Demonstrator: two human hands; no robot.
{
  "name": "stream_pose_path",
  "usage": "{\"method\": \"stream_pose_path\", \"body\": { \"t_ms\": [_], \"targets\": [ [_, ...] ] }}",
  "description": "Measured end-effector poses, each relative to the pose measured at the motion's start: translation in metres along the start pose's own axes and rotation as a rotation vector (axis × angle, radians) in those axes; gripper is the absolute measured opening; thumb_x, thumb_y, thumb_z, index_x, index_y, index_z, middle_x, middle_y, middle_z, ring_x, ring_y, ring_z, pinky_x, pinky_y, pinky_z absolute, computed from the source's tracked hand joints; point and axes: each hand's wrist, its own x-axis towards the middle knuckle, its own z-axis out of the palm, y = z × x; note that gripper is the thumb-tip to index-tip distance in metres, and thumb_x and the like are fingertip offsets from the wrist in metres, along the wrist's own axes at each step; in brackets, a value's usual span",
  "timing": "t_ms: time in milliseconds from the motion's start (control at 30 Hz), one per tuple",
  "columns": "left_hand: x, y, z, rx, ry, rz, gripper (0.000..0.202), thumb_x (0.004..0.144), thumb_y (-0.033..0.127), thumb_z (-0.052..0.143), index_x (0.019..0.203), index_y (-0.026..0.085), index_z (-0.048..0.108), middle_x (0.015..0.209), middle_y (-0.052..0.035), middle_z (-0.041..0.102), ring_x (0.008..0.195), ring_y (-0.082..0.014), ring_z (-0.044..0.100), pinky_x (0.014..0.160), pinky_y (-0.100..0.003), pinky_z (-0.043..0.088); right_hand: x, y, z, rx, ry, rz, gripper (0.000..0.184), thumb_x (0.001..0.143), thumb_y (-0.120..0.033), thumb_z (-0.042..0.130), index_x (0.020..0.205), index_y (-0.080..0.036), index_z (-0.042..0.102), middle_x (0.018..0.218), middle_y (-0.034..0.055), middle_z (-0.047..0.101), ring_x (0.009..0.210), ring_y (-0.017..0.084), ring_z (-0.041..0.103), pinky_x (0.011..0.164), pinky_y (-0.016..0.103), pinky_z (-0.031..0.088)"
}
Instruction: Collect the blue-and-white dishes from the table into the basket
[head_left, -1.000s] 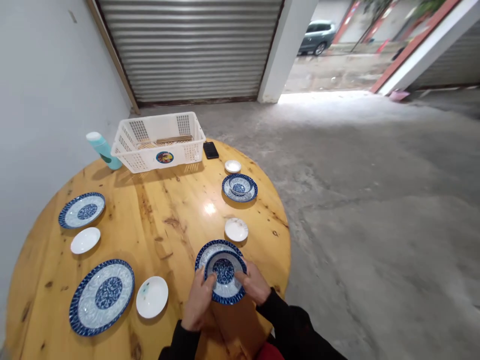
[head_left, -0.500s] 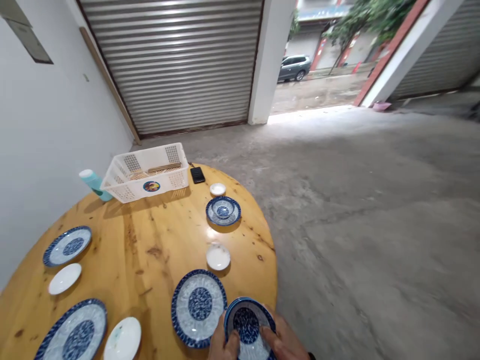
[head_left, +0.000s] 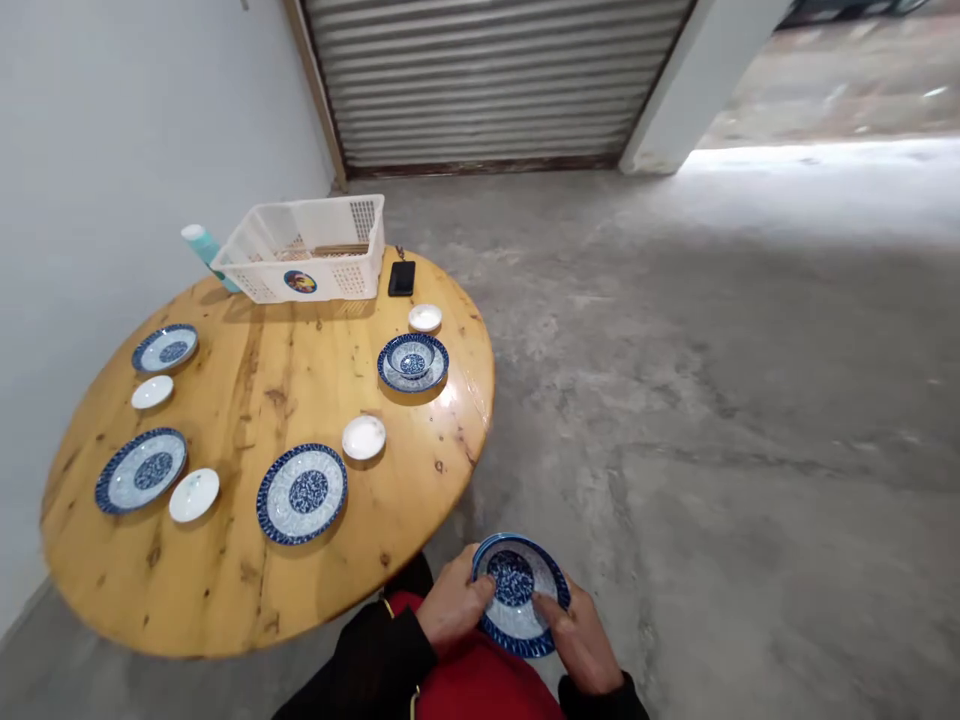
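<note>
A patterned blue-and-white bowl faces upward; it's held beside the table.

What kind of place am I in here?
Probably a garage or shopfront unit, seemingly used for dining too: there's a corrugated metal shutter, a bare concrete floor, and a round wooden table laid with blue-and-white plates.

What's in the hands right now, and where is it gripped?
A blue-and-white patterned bowl, perhaps a stack, held by opposite sides of its rim: left hand on one, right hand on the other, thumbs over the inside.
</note>
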Motion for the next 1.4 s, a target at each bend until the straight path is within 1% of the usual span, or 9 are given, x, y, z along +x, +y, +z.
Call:
{"method": "stream_pose_path", "body": {
  "t_ms": [100,233,433,567,700,900,1067,1200,1400],
  "targets": [
    [0.010,0.012,0.003,0.076,0.076,-0.038,0.036,0.083,0.033,0.059,0.114,0.017,0.068,0.109,-0.0083,0.072,0.104,-0.0267,0.064,0.100,-0.039,0.047,0.017,-0.008,-0.007,0.018,-0.025,0.019,0.035,0.066,-0.039,0.058,0.088,-0.016,0.072,0.082,0.0103,0.076,0.081,0.031,0.071,0.077,0.042,0.058],
    [0.027,0.033,-0.007,0.085,0.173,-0.043,0.034,0.085,0.038,0.059,0.111,0.019,0.069,0.105,-0.0070,0.073,0.100,-0.0263,0.064,0.097,-0.037,0.048,0.051,-0.024,-0.004,0.012,-0.099,0.020,0.032,0.066,-0.037,0.059,0.086,-0.017,0.072,0.080,0.0093,0.076,0.080,0.030,0.071,0.076,0.041,0.058],
    [0.078,0.065,-0.029,0.081,0.292,0.022,0.034,0.091,0.041,0.052,0.109,0.017,0.068,0.105,-0.0084,0.069,0.101,-0.0252,0.060,0.097,-0.038,0.048,0.128,-0.069,-0.002,-0.087,-0.185,-0.033,0.033,0.067,-0.036,0.060,0.090,-0.016,0.072,0.084,0.0091,0.077,0.082,0.029,0.070,0.077,0.039,0.057],
    [0.113,0.096,-0.057,0.110,0.418,0.021,0.033,0.095,0.041,0.047,0.113,0.019,0.065,0.107,-0.0088,0.063,0.107,-0.0248,0.056,0.100,-0.038,0.045,0.189,-0.112,0.011,-0.174,-0.231,-0.050,0.032,0.068,-0.037,0.061,0.088,-0.015,0.073,0.084,0.0097,0.077,0.081,0.030,0.069,0.074,0.039,0.056],
    [0.141,0.124,-0.096,0.092,0.528,0.061,0.033,0.097,0.037,0.043,0.120,0.020,0.060,0.110,-0.0088,0.060,0.111,-0.0233,0.053,0.104,-0.036,0.042,0.246,-0.153,0.038,-0.250,-0.299,-0.116,0.031,0.071,-0.039,0.061,0.088,-0.017,0.073,0.085,0.0092,0.077,0.081,0.029,0.069,0.071,0.037,0.056],
    [0.178,0.146,-0.150,0.265,0.687,0.076,0.031,0.100,0.027,0.038,0.120,0.016,0.059,0.106,-0.0088,0.058,0.109,-0.0227,0.055,0.103,-0.037,0.043,0.304,-0.196,0.084,-0.267,-0.343,-0.275,0.031,0.070,-0.036,0.059,0.090,-0.017,0.071,0.089,0.0084,0.076,0.085,0.027,0.068,0.080,0.038,0.055],
    [0.202,0.151,-0.182,0.558,0.741,-0.105,0.028,0.099,0.024,0.040,0.110,0.013,0.062,0.104,-0.0119,0.061,0.104,-0.0254,0.060,0.096,-0.038,0.047,0.340,-0.209,0.112,-0.320,-0.381,-0.306,0.023,0.065,-0.033,0.056,0.078,-0.017,0.066,0.077,0.0047,0.072,0.077,0.024,0.064,0.073,0.035,0.053],
    [0.215,0.151,-0.194,0.622,0.754,-0.255,0.025,0.098,0.025,0.042,0.104,0.015,0.064,0.106,-0.0125,0.068,0.104,-0.0264,0.065,0.089,-0.035,0.048,0.366,-0.207,0.126,-0.378,-0.440,-0.324,0.017,0.064,-0.032,0.053,0.071,-0.018,0.061,0.068,0.0019,0.066,0.071,0.022,0.060,0.067,0.033,0.051],
    [0.227,0.156,-0.200,0.593,0.804,-0.357,0.024,0.096,0.024,0.043,0.100,0.015,0.065,0.100,-0.0132,0.073,0.102,-0.0279,0.068,0.084,-0.034,0.047,0.393,-0.207,0.132,-0.484,-0.503,-0.496,0.032,0.075,-0.032,0.052,0.098,-0.016,0.067,0.094,0.0091,0.072,0.090,0.026,0.064,0.084,0.039,0.052]
  ]
}}
